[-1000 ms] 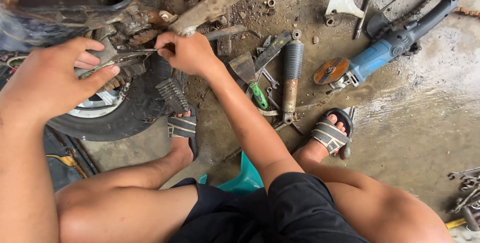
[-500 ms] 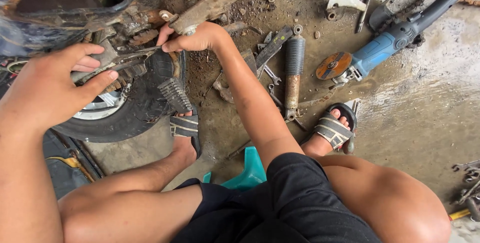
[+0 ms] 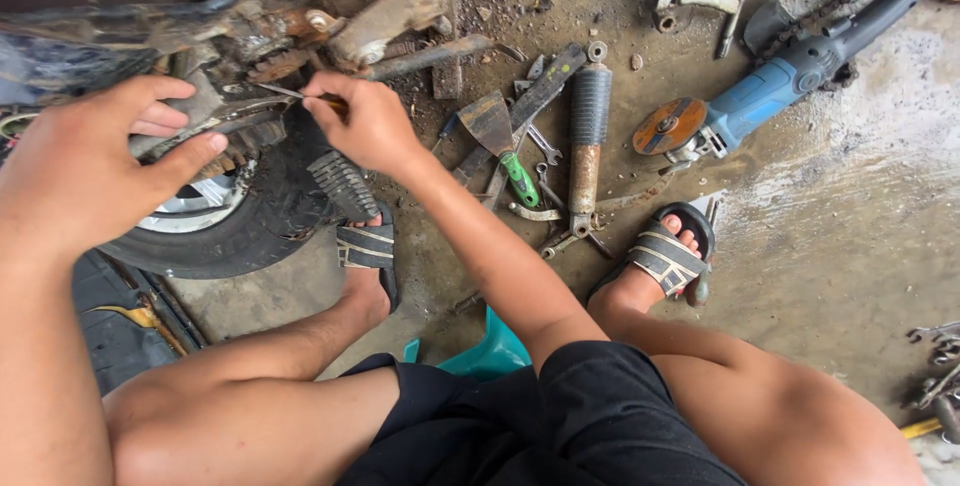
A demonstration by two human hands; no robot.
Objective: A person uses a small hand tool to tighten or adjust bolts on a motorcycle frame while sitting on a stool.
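Our right hand [image 3: 365, 126] has its grip pinched shut on a thin metal-shafted screwdriver [image 3: 290, 94], tip at the rusty greasy motorcycle frame [image 3: 250, 6]. Left hand [image 3: 85, 171] wraps loosely around a grimy metal part [image 3: 205, 111] above the black rubber tyre [image 3: 240, 236]. Blue angle grinder [image 3: 770, 86] lies well apart on the concrete floor [image 3: 840, 246].

Taking the shock absorber [image 3: 586, 141] as landmark: the scraper [image 3: 500, 141] lies just left of it, the angle grinder [image 3: 760, 96] to its right, the tyre [image 3: 235, 216] well to its left, and a sandalled foot [image 3: 662, 256] nearer the person.
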